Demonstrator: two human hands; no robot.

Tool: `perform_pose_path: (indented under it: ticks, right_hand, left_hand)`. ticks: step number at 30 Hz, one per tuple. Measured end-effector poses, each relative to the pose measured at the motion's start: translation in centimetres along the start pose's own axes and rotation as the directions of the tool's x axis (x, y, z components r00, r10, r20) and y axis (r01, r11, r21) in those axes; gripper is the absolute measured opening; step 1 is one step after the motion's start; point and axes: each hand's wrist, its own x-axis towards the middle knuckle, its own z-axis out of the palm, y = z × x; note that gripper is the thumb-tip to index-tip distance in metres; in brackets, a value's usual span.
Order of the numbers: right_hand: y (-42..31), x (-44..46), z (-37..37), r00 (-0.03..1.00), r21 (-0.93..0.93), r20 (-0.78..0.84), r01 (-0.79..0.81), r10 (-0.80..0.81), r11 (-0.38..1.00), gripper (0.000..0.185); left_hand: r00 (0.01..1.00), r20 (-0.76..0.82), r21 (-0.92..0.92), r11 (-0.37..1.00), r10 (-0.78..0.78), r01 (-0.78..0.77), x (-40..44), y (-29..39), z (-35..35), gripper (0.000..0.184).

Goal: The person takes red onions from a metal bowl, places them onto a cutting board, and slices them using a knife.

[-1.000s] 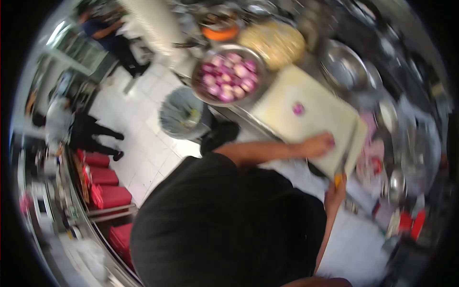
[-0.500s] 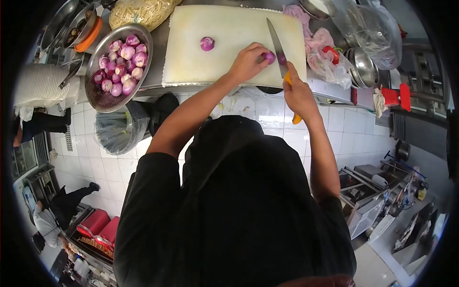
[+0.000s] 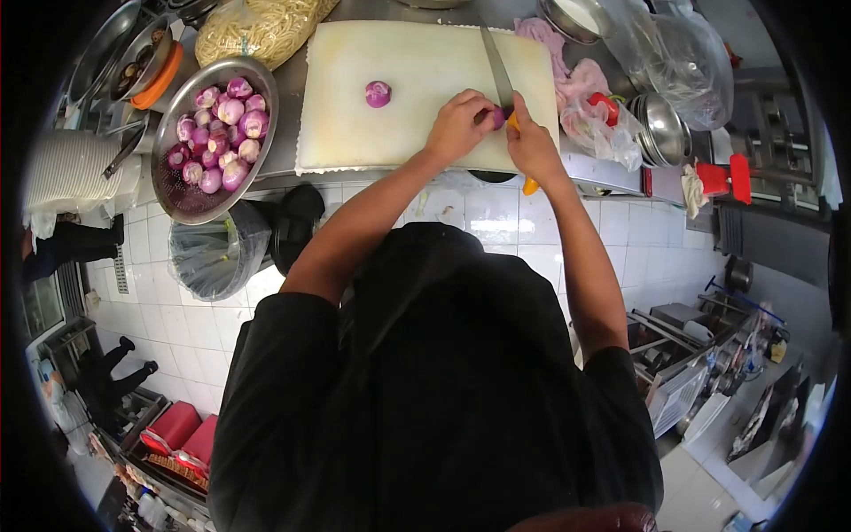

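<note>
My left hand (image 3: pixel 463 127) is closed around a small purple onion (image 3: pixel 499 117) over the right half of a white cutting board (image 3: pixel 341 133). In my right hand (image 3: pixel 534 149) is the yellow handle of a knife (image 3: pixel 498 69). Its long blade points away from me, and the part near the handle is right beside the held onion; whether it touches cannot be made out. Another purple onion (image 3: pixel 378 94) lies on the board, left of my hands. To the left, a perforated metal colander (image 3: pixel 165 191) holds several peeled purple onions.
Behind the colander lies a bag of noodle-like strands (image 3: pixel 257 34). Right of the board are a pink cloth (image 3: pixel 581 82), a red pepper (image 3: pixel 604 110) by clear plastic, and stacked metal bowls (image 3: pixel 663 129). A lined bin (image 3: pixel 217 257) stands below. Another person (image 3: pixel 102 381) is at far left.
My right hand and the knife have moved left, bringing the blade closer to the onion in my left hand. The whole view has shifted slightly.
</note>
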Motion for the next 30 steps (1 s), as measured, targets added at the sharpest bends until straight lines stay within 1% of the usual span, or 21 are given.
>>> perform_pose_path:
  ticks: [1, 4, 7, 8, 11, 12, 15, 16, 19, 20, 23, 26, 29, 30]
  right_hand:
    - [-0.1, 0.1, -0.4, 1.000, 0.008, 0.014, 0.004, -0.004, 1.000, 0.064]
    - [-1.1, -2.1, -1.8, 0.999, -0.049, 0.034, 0.006, -0.005, 0.999, 0.063]
    - [-1.5, -1.8, 0.5, 1.000, -0.107, 0.007, -0.018, 0.019, 0.994, 0.062]
    - [-1.3, -0.9, 0.4, 0.995, -0.079, 0.039, -0.088, 0.091, 0.993, 0.065]
    - [-0.8, -0.2, -1.7, 0.997, 0.015, 0.070, -0.020, 0.019, 1.000, 0.067]
    - [-0.6, -1.0, -1.7, 0.998, -0.028, 0.024, 0.063, -0.062, 0.998, 0.066]
    - [-1.3, -1.9, 0.2, 0.998, -0.053, 0.040, -0.045, 0.047, 0.998, 0.066]
    - [-1.7, -1.3, 0.6, 0.992, -0.057, 0.043, -0.113, 0.116, 0.992, 0.065]
    - [-1.0, -0.2, -0.8, 1.000, 0.000, 0.007, 0.018, -0.018, 1.000, 0.065]
    - [-0.9, -0.5, -1.6, 0.999, -0.012, 0.033, 0.033, -0.033, 0.999, 0.065]
    - [-1.6, -1.6, -0.8, 0.999, -0.047, 0.033, 0.014, -0.013, 0.999, 0.066]
    - [-1.3, -0.6, 0.3, 0.995, -0.026, 0.050, -0.090, 0.091, 0.996, 0.069]
    - [-1.2, -0.6, -1.9, 0.998, 0.011, 0.068, 0.019, -0.019, 1.000, 0.070]
    - [-1.4, -0.6, -1.6, 0.998, -0.012, 0.057, 0.036, -0.035, 0.999, 0.070]
  left_hand:
    - [1.000, 0.001, -0.002, 1.000, 0.006, -0.006, -0.2, 0.0, 0.0, 0.013]
    - [0.999, -0.028, -0.003, 1.000, 0.021, -0.021, -0.3, -0.4, 0.1, 0.013]
    - [0.998, -0.041, -0.016, 0.999, 0.038, -0.039, -0.1, -0.4, 0.3, 0.012]
    - [0.999, -0.039, -0.023, 0.999, 0.035, -0.036, -0.2, -0.4, 0.3, 0.012]
    - [0.999, -0.030, -0.037, 0.999, 0.027, -0.028, -0.5, -0.4, 0.1, 0.011]
    - [0.999, -0.036, -0.040, 0.999, 0.028, -0.030, -0.2, -0.5, 0.1, 0.011]
    - [0.999, -0.050, -0.043, 0.999, 0.019, -0.021, -0.1, -0.6, 0.3, 0.010]
    - [0.999, -0.041, -0.058, 0.998, 0.006, -0.008, -0.3, -0.5, 0.6, 0.010]
    - [1.000, -0.027, -0.063, 0.998, -0.007, 0.005, -0.3, -0.6, 0.2, 0.011]
    - [1.000, -0.025, -0.049, 0.999, 0.004, -0.006, -0.2, -0.5, 0.2, 0.012]
    - [0.999, -0.041, -0.029, 0.999, 0.026, -0.027, -0.1, -0.8, 0.1, 0.012]
    - [0.998, -0.045, -0.031, 0.999, 0.033, -0.035, -0.2, -0.8, 0.3, 0.013]
    - [0.998, -0.041, -0.015, 0.999, 0.039, -0.040, -0.1, -0.7, 0.3, 0.013]
    - [0.998, -0.045, -0.006, 0.999, 0.036, -0.037, 0.0, -0.7, 0.1, 0.013]
